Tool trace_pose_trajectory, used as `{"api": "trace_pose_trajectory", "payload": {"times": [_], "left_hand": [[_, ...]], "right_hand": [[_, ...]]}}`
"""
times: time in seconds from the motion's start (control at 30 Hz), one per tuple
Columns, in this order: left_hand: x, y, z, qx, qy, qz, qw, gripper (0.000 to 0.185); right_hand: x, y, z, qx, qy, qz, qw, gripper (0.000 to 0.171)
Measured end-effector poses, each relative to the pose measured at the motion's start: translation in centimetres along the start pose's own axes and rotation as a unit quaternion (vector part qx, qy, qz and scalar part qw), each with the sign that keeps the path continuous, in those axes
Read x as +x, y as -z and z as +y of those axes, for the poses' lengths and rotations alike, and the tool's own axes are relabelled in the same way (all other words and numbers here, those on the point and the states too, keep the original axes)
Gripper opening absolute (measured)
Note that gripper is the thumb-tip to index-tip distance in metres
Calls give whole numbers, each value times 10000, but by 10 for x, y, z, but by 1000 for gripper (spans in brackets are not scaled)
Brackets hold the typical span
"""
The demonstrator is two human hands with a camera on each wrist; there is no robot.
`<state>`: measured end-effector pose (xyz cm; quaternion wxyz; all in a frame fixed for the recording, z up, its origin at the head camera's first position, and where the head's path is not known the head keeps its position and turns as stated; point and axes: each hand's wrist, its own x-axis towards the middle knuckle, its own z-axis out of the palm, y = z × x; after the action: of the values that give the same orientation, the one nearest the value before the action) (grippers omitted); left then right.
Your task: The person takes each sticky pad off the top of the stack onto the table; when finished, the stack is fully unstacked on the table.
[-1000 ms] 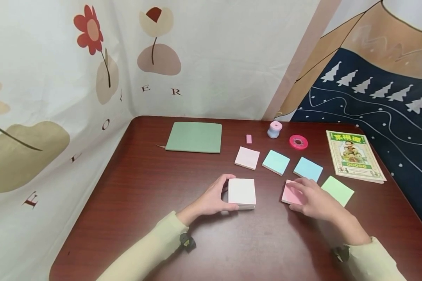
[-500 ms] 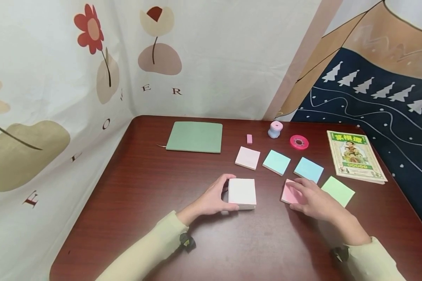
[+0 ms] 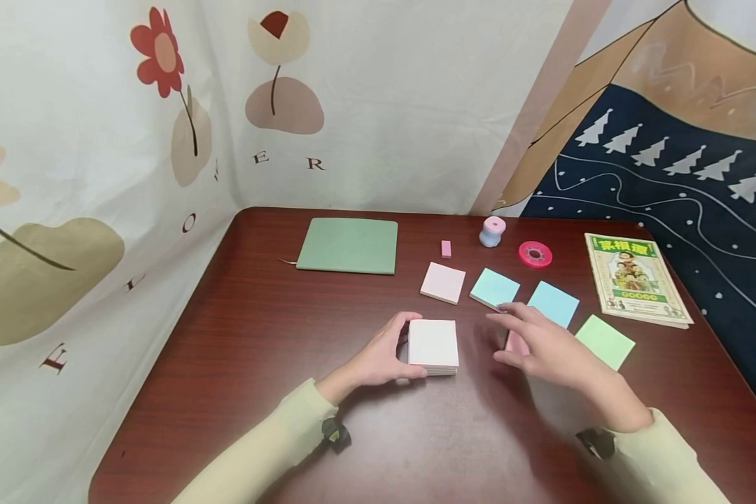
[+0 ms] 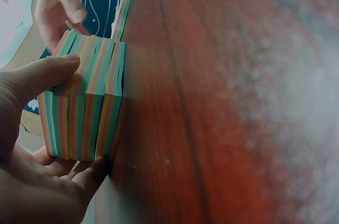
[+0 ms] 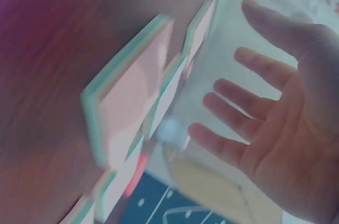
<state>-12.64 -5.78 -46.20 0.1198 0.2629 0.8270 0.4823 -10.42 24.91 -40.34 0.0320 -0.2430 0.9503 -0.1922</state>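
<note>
Nearest, the left hand (image 3: 384,357) wraps the side of a stack of note pads (image 3: 432,343) on the table (image 3: 258,336), thumb along the near edge and fingers at the far one, likely to keep the pile square. The right hand (image 3: 551,350) hangs over a pink pad (image 3: 518,343), fingers spread and holding nothing. The stack looks blocky and slightly uneven: several pads, plain and whitish on top, with sides striped in blue, yellow and pink. Past it, a green pad (image 3: 605,341), a blue pad (image 3: 554,302), a turquoise pad (image 3: 494,288) and a pale pink pad (image 3: 443,282) lie flat in a loose curve, apart, perhaps for easy picking up. Farthest are a booklet (image 3: 636,280), a red ring (image 3: 535,254) and a green notebook (image 3: 348,245).
</note>
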Motion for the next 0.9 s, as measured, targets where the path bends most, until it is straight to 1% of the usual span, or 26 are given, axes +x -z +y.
{"api": "trace_pose_trajectory", "payload": {"times": [0.1,0.2,0.3,0.4,0.5,0.73,0.9], "left_hand": [[0,0,-1,-59,-9,-10,10000,87],[0,0,-1,-115,-2,-22,9999,87],[0,0,-1,-23,48,-39,10000,87],[0,1,-1,88,100,-54,9999,89],[1,0,-1,142,131,-55,9998,90],[1,0,-2,19,160,-65,9998,89],[1,0,-2,159,143,-45,9998,87]], "right_hand": [[13,-4,-16,91,404,6,9991,66],[24,-10,-30,176,863,46,9961,68],[34,-20,-42,171,1315,111,9911,70],[42,-29,-50,136,1606,120,9869,71],[48,-35,-55,150,1692,12,9855,73],[54,-37,-61,223,1616,-305,9861,74],[56,-39,-61,206,1571,-294,9869,74]]}}
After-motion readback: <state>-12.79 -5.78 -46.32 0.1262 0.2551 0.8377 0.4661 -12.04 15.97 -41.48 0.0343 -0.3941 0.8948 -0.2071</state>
